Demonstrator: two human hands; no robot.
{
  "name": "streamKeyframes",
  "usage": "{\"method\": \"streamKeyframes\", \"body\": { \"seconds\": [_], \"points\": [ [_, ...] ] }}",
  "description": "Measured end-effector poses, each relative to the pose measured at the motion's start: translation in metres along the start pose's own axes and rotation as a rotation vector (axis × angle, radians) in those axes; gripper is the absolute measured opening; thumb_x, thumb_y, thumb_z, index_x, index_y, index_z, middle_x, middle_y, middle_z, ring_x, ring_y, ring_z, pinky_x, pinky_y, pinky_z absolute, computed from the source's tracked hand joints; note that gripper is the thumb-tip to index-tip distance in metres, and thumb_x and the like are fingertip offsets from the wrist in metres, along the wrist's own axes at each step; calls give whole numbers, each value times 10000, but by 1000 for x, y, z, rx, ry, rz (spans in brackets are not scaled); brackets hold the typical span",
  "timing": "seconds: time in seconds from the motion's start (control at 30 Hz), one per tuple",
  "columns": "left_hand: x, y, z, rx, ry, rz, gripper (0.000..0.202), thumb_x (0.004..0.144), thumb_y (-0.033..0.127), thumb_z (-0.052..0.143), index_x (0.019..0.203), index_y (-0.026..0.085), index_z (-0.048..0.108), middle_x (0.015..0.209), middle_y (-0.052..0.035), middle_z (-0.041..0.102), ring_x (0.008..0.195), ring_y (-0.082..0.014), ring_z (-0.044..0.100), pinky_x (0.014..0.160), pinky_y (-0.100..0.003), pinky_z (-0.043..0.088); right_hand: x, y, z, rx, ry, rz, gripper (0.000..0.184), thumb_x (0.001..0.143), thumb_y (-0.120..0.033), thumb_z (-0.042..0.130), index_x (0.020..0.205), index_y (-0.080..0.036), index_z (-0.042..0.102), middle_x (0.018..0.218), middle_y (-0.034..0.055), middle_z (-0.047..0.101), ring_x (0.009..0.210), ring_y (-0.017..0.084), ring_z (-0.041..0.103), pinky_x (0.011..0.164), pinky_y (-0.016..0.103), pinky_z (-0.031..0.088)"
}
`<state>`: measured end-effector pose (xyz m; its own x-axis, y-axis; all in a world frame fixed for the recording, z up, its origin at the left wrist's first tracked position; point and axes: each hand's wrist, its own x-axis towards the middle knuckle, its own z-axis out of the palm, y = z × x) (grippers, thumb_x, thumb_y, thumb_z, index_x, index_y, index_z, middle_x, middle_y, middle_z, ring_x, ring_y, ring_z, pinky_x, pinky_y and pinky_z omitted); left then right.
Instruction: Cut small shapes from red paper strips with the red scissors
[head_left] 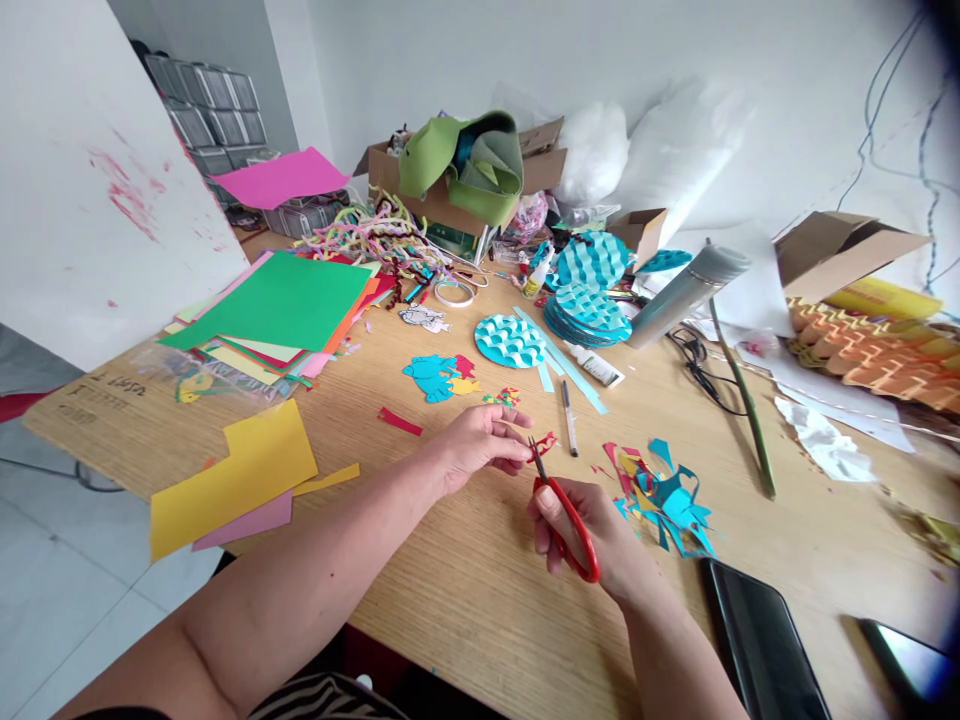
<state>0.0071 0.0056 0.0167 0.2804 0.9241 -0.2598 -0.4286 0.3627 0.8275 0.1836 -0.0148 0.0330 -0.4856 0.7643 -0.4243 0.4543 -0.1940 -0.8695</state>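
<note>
The red paper piece is small and ragged-edged, a curly scrap with a thin neck or two. It sits right at the tips of the scissors, above the counter rather than lying on it. My left hand has it pinched between thumb and fingers, closed tight on its near edge. My right hand is wrapped around the scissors' red handles, fingers curled shut through the loops. The blades look almost together, but they are too thin here for me to tell how far apart they are.

I think the main risk is how near my left fingertips are to the blades: a piece this small leaves little to grip, so one careless snip could nick skin. The paper looks flimsy too, and could tear at a narrow part, twist between the blades, or slip out of my pinch and drop.

To the right of the scissors lies a scrap pile of blue, yellow and red offcuts, where a dropped red bit would be hard to find. Just beyond the scissors is a pen. Further beyond and to their left lie a blue fish cut-out and a red strip. Well to the left of the scissors, a yellow sheet overhangs the counter's edge.
</note>
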Motion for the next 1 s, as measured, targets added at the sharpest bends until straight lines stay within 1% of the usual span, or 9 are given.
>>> {"method": "streamKeyframes", "body": {
  "seconds": [0.1, 0.47, 0.63, 0.83, 1.0],
  "points": [
    [0, -1, -1, 5, -8, -3, 409, 594, 107, 725, 974, 106, 572, 675, 0, 630, 548, -85, 568, 585, -245, 447, 0, 0, 0, -5, 0, -2, 492, 741, -634, 610, 617, -175, 483, 498, -7, 585, 358, 97, 530, 360, 178, 340],
    [1, 0, -2, -2, -7, 3, 407, 593, 112, 725, 971, 109, 573, 678, -2, 629, 549, -86, 561, 586, -250, 446, 0, 1, -1, 15, -7, 14, 487, 729, -627, 628, 610, -178, 480, 468, -18, 577, 323, 91, 508, 333, 170, 296],
    [1, -2, -2, 0, -25, -5, 417, 601, 128, 741, 981, 111, 569, 694, -7, 626, 550, -85, 563, 598, -255, 451, 1, 3, -2, 3, -4, 11, 481, 734, -627, 623, 615, -186, 471, 472, -16, 583, 326, 100, 518, 333, 177, 303],
    [1, -2, -1, 2, 6, -8, 407, 604, 107, 728, 979, 112, 571, 692, -7, 625, 561, -86, 564, 589, -247, 453, -1, 1, -2, -13, -9, -5, 488, 754, -631, 601, 614, -182, 471, 485, -14, 588, 339, 96, 523, 341, 176, 307],
    [2, -3, -2, 15, -12, 8, 417, 592, 118, 736, 975, 111, 571, 687, 0, 615, 553, -83, 558, 593, -253, 454, -1, 0, -2, -25, -21, -17, 499, 748, -641, 601, 614, -176, 483, 503, -8, 592, 360, 97, 538, 353, 180, 335]
  ]
}}
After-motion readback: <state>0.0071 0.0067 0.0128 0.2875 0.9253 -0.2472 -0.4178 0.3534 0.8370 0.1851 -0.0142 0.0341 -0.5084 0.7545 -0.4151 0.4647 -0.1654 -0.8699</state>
